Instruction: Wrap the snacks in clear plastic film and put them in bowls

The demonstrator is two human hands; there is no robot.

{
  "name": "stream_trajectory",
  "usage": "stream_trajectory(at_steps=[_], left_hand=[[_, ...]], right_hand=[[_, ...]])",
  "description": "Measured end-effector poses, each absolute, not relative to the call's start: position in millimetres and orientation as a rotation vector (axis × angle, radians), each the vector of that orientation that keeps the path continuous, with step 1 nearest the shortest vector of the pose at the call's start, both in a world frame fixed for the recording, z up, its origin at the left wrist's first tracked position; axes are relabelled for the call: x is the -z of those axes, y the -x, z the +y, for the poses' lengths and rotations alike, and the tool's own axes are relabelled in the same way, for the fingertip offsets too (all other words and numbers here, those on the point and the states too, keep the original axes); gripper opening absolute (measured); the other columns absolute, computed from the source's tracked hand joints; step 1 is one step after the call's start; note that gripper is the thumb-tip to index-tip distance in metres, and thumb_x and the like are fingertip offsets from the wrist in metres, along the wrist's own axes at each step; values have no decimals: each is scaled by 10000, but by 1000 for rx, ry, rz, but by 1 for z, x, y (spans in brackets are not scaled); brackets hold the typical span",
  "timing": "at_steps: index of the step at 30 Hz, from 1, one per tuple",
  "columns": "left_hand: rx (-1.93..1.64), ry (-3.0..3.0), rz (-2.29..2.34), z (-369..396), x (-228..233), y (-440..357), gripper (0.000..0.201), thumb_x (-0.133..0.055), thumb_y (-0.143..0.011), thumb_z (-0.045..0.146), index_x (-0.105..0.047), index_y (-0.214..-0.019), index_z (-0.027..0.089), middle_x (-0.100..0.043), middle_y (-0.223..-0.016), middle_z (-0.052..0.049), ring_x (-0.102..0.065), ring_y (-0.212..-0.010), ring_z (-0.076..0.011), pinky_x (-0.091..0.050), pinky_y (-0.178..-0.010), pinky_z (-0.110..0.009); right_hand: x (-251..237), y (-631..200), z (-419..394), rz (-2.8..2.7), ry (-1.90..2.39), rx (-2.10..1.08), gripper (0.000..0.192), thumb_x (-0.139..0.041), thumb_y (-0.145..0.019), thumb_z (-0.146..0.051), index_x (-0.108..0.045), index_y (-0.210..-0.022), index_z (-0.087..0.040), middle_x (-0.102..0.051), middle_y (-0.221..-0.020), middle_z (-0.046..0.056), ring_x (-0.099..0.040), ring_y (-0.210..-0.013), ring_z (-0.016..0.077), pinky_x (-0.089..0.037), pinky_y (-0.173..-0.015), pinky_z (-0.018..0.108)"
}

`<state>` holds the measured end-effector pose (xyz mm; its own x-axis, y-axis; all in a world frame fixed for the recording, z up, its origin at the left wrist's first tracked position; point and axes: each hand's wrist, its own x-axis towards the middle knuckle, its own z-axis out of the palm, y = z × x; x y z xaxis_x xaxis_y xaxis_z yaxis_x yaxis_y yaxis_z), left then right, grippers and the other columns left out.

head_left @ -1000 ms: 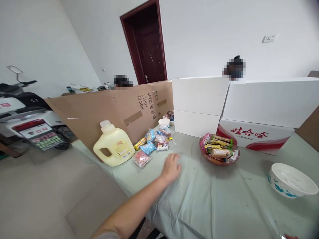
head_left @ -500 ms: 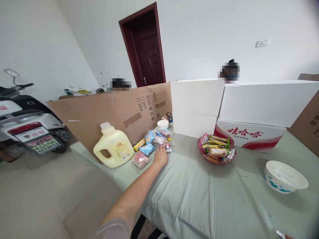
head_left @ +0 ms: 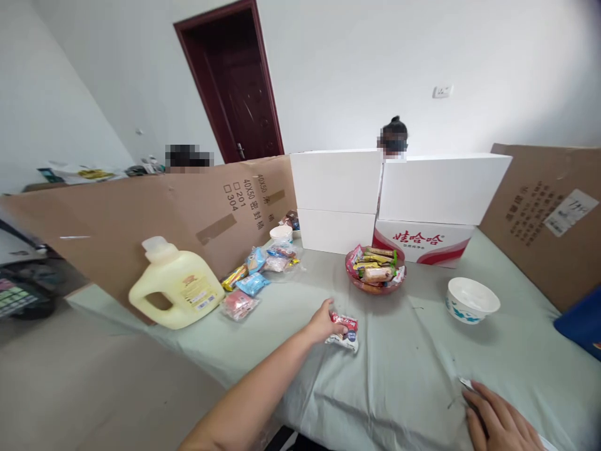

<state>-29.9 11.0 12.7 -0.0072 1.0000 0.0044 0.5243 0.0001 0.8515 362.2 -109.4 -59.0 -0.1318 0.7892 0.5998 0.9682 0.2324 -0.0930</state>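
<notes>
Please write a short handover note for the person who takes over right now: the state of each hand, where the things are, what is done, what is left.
Left hand: shut on the snack packet, low over the grey cloth, between the loose snack pile and the red bowl of snacks.
Right hand: flat on the cloth at the near edge, on a thin item I cannot identify.
Done: one packet is out of the pile.
Left: the other packets lie by the yellow jug; the white bowl looks empty.
</notes>
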Motion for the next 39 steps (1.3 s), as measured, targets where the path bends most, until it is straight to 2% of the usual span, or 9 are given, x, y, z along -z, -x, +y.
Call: stream_trajectory(at_steps=[2, 4, 9, 13, 17, 21, 26, 35, 39], left_hand=[[-873, -1618, 1508, 10, -18, 14, 615, -801, -536, 79, -589, -1110, 133, -623, -792, 6, -599, -707, -152, -500, -712, -280], [-925, -1719, 1420, -2, -24, -4, 512, -760, -585, 67, -626, -1071, 161, -646, -887, -24, -612, -839, -192, -497, -800, -318], [-1080, -2479, 970, -55, -21, -35, 282, -502, -828, 81, -656, -1017, 223, -642, -1019, -61, -565, -989, -216, -452, -924, -410], [-994, -2551, 850, -87, -3, -37, 212, -567, -792, 91, -639, -951, 212, -617, -1021, -64, -526, -1073, -239, -461, -941, -404], [-1078, -2330, 944, -92, 5, -33, 222, -555, -798, 62, -593, -965, 203, -553, -1137, -86, -539, -1088, -215, -479, -935, -366], [-1131, -2134, 1066, -89, 4, -34, 180, -556, -801, 67, -539, -916, 204, -526, -1131, -80, -560, -1051, -196, -480, -931, -355], [-1167, -2099, 1106, -89, 7, -37, 206, -574, -776, 71, -485, -898, 211, -535, -1121, -73, -554, -1065, -205, -470, -933, -366], [-1139, -2074, 1104, -85, 12, -37, 344, -581, -750, 46, -474, -1031, 215, -522, -1145, -85, -564, -994, -195, -494, -818, -317], [-1116, -2063, 1118, -85, 16, -37, 385, -583, -772, 77, -464, -1106, 227, -513, -1224, -90, -569, -1018, -200, -506, -811, -322]], right_hand=[[53, -358, -111, -1971, 1605, 444, 333, -411, -869, -457, -633, -1037, -275, -647, -1166, 30, -604, -1007, 259, -452, -831, 433], [49, -355, -112, -1965, 1614, 438, 321, -414, -879, -459, -626, -1036, -275, -646, -1162, 29, -596, -1011, 253, -444, -830, 419], [45, -352, -113, -1955, 1603, 432, 340, -411, -908, -455, -595, -1100, -243, -626, -1190, 58, -579, -1036, 252, -427, -868, 418], [43, -355, -111, -1937, 1579, 386, 339, -413, -927, -408, -579, -1144, -207, -652, -1114, 85, -587, -998, 250, -427, -850, 409], [26, -335, -99, -1967, 1479, 272, 217, -423, -946, -285, -624, -1003, -228, -678, -929, 51, -597, -881, 215, -416, -794, 368], [-11, -274, -83, -2158, 1228, 161, 254, -422, -923, -128, -586, -1103, -202, -667, -991, 54, -570, -909, 191, -380, -820, 343], [-42, -217, -71, -2561, 1047, 229, 140, -507, -893, -146, -606, -976, -202, -629, -853, 36, -526, -796, 193, -343, -790, 355], [-12, -324, -74, -2407, 1373, 309, 273, -485, -847, -48, -633, -1024, -193, -665, -957, 59, -557, -881, 215, -362, -814, 362], [-8, -318, -82, -2228, 1427, 205, 212, -511, -903, -237, -625, -1079, -205, -644, -1109, 96, -549, -1041, 254, -393, -878, 399]])
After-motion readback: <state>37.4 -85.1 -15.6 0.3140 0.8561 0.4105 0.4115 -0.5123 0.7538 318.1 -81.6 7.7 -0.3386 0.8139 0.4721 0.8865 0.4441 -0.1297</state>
